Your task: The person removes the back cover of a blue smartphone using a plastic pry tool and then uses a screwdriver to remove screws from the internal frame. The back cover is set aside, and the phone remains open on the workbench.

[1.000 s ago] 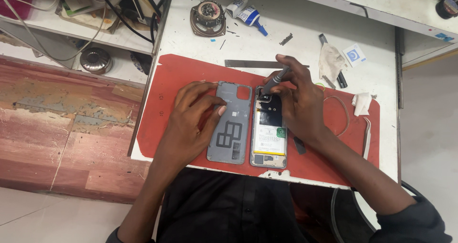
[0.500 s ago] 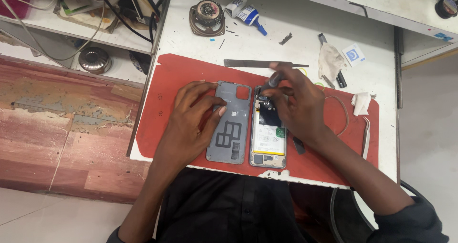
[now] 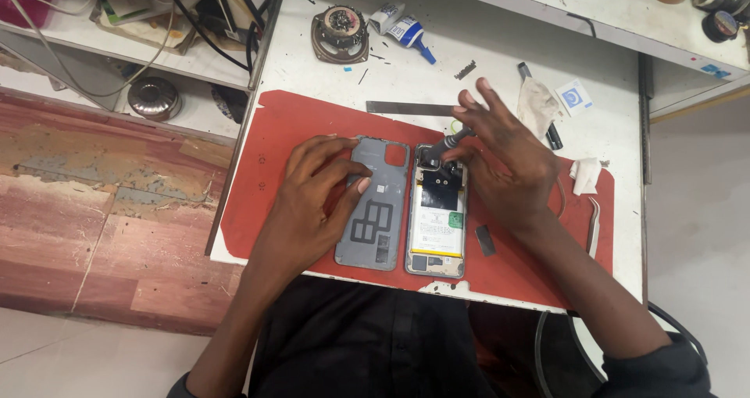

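An opened phone (image 3: 436, 220) lies on the red mat (image 3: 273, 132), its battery and boards showing. Beside it on the left lies its grey back cover (image 3: 376, 218), inner face up. My left hand (image 3: 308, 203) rests on the cover's left edge, fingers spread over its upper part. My right hand (image 3: 504, 164) holds a dark screwdriver (image 3: 455, 142), whose tip points down at the phone's upper end near the camera area. Several fingers of that hand are stretched out above the phone.
A steel ruler (image 3: 410, 108) lies along the mat's far edge. Behind it sit a round speaker (image 3: 340, 32), a glue tube (image 3: 406, 31), a cloth (image 3: 535, 105) and a black pen (image 3: 551, 132). Tweezers (image 3: 594, 226) and white tissue (image 3: 584, 175) lie on the right. Cables hang at the left shelf.
My right hand has lifted its fingers and shifted slightly on the screwdriver over the phone's top. My left hand stays on the back cover.
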